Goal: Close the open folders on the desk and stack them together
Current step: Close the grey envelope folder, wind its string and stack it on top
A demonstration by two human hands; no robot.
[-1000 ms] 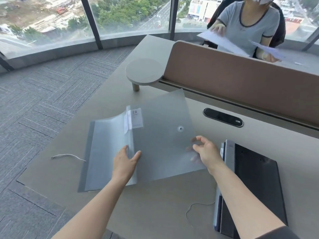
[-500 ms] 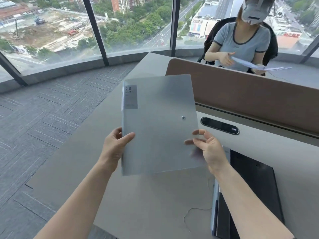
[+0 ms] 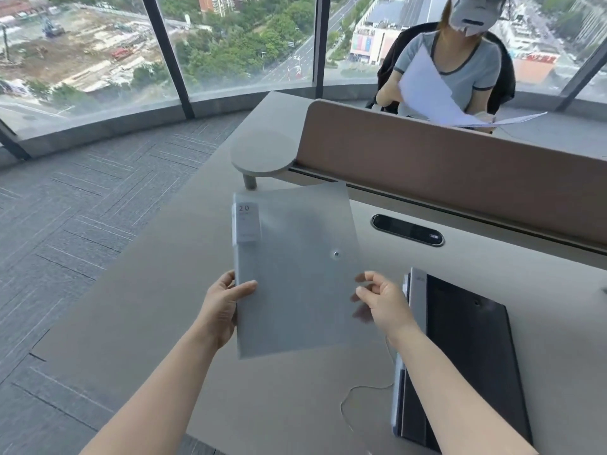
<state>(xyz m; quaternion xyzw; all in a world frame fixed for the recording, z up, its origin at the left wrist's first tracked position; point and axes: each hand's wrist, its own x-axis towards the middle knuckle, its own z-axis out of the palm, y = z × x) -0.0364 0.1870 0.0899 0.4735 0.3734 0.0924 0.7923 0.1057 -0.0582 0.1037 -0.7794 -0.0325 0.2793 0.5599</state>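
A translucent grey folder (image 3: 295, 274) with a "20" label at its top left and a small button on its cover is closed and held up above the desk (image 3: 147, 323). My left hand (image 3: 223, 307) grips its left spine edge, thumb on the cover. My right hand (image 3: 381, 300) holds the right edge, with fingers showing dimly through the plastic. A closed black folder (image 3: 466, 356) lies flat on the desk to the right, over a pale folder whose edge (image 3: 417, 290) shows along its left side.
A thin white string (image 3: 358, 394) lies on the desk below the grey folder. A brown divider panel (image 3: 443, 178) runs along the back, with a round shelf (image 3: 262, 156) at its left end and a black cable port (image 3: 407, 230). A person behind it handles papers (image 3: 430, 93).
The grey folder went from open on the desk to closed and lifted in both hands. Since half a second ago it has sunk lower toward the desk.
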